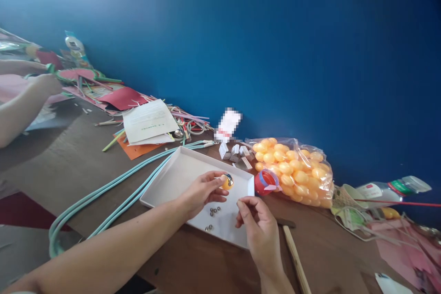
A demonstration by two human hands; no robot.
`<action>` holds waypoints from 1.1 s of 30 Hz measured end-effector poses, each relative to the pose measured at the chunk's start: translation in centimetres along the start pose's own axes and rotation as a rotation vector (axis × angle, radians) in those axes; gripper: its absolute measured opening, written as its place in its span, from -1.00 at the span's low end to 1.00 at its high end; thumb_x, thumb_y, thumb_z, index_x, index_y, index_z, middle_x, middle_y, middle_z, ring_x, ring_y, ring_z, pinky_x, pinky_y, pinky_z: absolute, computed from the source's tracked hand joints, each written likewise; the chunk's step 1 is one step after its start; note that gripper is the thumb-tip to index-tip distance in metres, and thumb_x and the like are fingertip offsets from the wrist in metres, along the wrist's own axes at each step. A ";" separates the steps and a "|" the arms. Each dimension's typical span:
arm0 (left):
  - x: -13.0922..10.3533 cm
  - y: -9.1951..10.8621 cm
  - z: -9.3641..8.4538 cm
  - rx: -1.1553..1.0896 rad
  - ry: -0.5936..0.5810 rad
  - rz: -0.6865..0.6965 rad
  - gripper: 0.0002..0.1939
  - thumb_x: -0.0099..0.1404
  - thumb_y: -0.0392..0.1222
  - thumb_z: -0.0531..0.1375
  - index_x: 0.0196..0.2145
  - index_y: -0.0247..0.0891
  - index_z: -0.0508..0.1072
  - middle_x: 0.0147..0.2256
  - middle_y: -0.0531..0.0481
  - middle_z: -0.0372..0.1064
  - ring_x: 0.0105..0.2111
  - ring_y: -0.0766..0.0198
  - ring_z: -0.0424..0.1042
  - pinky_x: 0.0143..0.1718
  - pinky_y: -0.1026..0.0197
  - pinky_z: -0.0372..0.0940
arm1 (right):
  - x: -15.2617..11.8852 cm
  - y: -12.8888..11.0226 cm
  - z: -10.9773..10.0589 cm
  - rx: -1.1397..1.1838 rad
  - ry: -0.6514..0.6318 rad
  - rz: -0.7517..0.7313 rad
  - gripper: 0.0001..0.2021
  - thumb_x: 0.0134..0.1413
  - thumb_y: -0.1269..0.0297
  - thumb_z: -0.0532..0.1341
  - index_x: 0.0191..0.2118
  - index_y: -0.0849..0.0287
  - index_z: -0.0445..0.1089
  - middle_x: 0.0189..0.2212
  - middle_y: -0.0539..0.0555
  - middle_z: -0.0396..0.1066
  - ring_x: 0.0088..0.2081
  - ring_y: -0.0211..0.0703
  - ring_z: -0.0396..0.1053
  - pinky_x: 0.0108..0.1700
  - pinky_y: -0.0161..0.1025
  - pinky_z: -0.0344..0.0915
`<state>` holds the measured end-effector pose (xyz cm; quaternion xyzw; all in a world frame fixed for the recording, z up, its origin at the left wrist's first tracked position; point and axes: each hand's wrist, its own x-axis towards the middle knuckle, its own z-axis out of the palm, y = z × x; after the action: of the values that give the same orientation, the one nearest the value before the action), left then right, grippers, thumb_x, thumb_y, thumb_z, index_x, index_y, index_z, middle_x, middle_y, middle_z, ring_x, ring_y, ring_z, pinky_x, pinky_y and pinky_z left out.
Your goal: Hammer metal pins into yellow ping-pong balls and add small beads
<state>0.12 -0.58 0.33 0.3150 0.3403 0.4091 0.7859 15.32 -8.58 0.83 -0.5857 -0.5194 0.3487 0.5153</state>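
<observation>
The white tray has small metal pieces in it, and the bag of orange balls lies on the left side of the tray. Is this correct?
Not the side: the head view shows the bag of orange balls on the right of the white tray. The tray does have small metal pieces in it.

Plain blue wall [275, 55] behind a brown table [193, 257].

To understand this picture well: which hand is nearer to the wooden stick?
The right hand, just left of the wooden stick; the left hand is farther left, over the white tray.
</observation>
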 end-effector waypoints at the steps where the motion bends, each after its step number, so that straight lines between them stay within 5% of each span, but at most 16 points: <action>1: -0.1 0.1 0.0 -0.015 -0.012 -0.013 -0.62 0.12 -0.09 0.32 -0.14 -0.29 0.41 -0.30 -0.07 0.42 -0.43 0.36 0.46 -0.39 0.30 0.42 | 0.0 0.0 0.0 0.025 -0.007 0.001 -0.84 0.10 0.16 0.22 -0.29 0.15 0.38 -0.54 -0.04 0.38 -0.54 -0.28 0.34 -0.40 -0.31 0.32; 5: -0.4 0.5 0.2 -0.057 -0.052 -0.050 -0.65 0.17 -0.17 0.28 -0.09 -0.31 0.40 -0.27 -0.11 0.45 -0.42 0.34 0.49 -0.35 0.30 0.43 | -0.2 0.1 0.0 0.165 -0.005 0.029 -0.83 0.11 0.16 0.22 -0.27 0.16 0.38 -0.31 0.07 0.45 -0.46 -0.27 0.37 -0.40 -0.28 0.36; 10: -0.5 0.6 0.1 -0.086 -0.110 -0.097 -0.72 0.21 -0.23 0.24 -0.11 -0.33 0.41 -0.25 -0.14 0.46 -0.39 0.34 0.50 -0.28 0.32 0.42 | -0.4 0.3 0.1 0.265 -0.005 0.038 -0.86 0.14 0.20 0.21 -0.26 0.15 0.35 -0.55 -0.05 0.38 -0.51 -0.29 0.34 -0.41 -0.30 0.34; 33: -0.5 0.3 0.1 0.001 -0.228 -0.130 -0.73 0.16 -0.16 0.30 -0.19 -0.34 0.48 -0.29 -0.08 0.44 -0.43 0.43 0.41 -0.36 0.38 0.35 | -0.7 -0.5 0.4 0.262 -0.040 0.025 -0.85 0.13 0.22 0.23 -0.21 0.15 0.38 -0.55 -0.08 0.39 -0.55 -0.34 0.34 -0.43 -0.34 0.33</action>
<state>-0.20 -0.89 0.77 0.3373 0.2687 0.3186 0.8441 14.62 -9.22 1.09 -0.5127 -0.4723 0.4317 0.5725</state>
